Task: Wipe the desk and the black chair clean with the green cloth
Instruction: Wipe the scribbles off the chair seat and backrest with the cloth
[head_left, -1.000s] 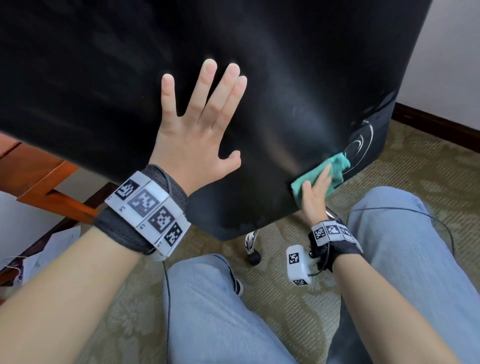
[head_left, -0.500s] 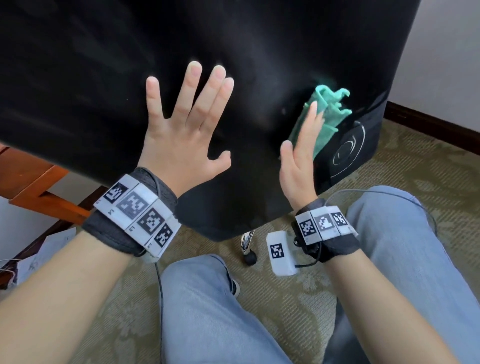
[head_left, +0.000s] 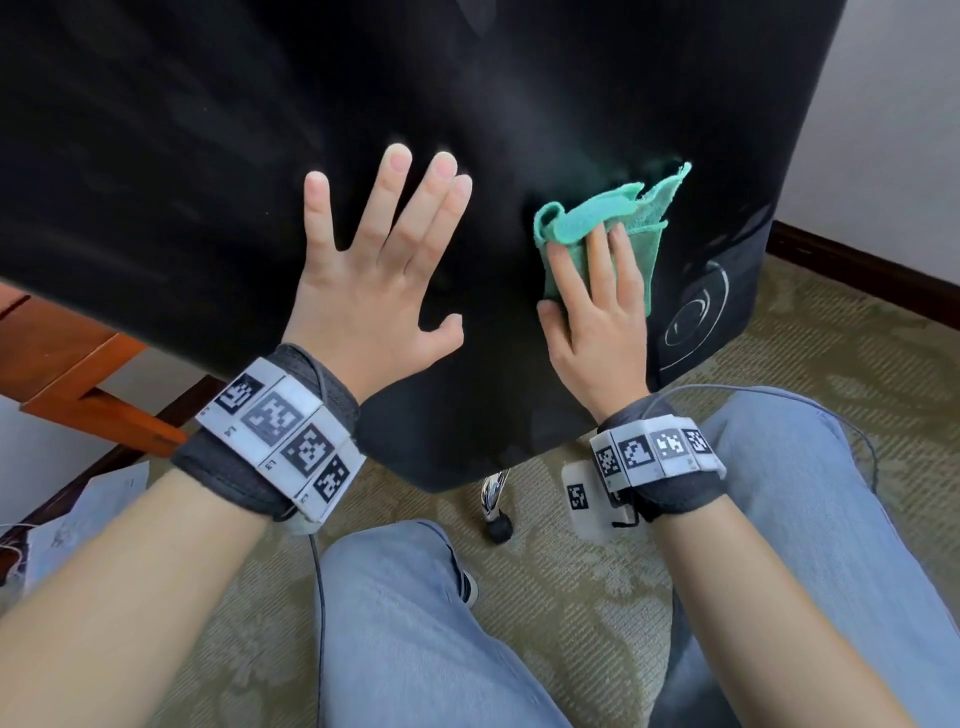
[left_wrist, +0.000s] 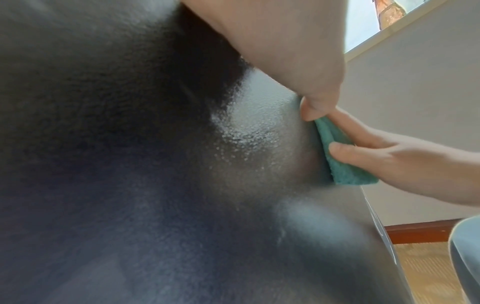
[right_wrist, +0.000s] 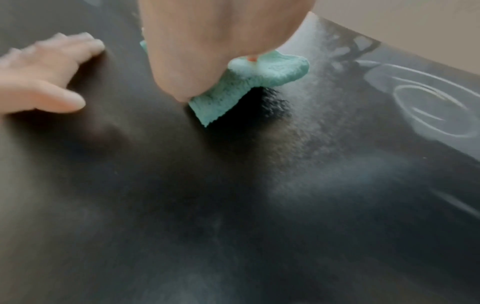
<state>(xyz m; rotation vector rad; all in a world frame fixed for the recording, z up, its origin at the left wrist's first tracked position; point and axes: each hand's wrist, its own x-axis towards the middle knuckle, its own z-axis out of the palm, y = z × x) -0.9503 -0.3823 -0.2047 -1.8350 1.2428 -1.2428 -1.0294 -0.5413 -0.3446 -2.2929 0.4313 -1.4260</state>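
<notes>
The black chair (head_left: 260, 130) shows me the broad back of its backrest, filling the upper head view. My left hand (head_left: 379, 270) lies flat against it with fingers spread and straight. To its right, my right hand (head_left: 597, 301) presses the folded green cloth (head_left: 602, 223) onto the leather with straight fingers; the cloth's loose corners stick out above the fingertips. In the left wrist view the green cloth (left_wrist: 340, 156) sits under the right hand's fingers (left_wrist: 363, 152). The right wrist view shows the green cloth (right_wrist: 249, 86) under my palm, the left hand (right_wrist: 44, 76) beside it.
A circular white logo (head_left: 691, 317) marks the chair's lower right corner. A wooden desk leg (head_left: 78, 374) stands at the left, with papers (head_left: 78, 514) on the floor. A chrome chair leg with a caster (head_left: 493, 504) is between my knees (head_left: 405, 597), over patterned carpet (head_left: 831, 343).
My right hand slid the cloth from the chair's lower right edge up and then leftward across the backrest. The left hand stayed flat on the chair.
</notes>
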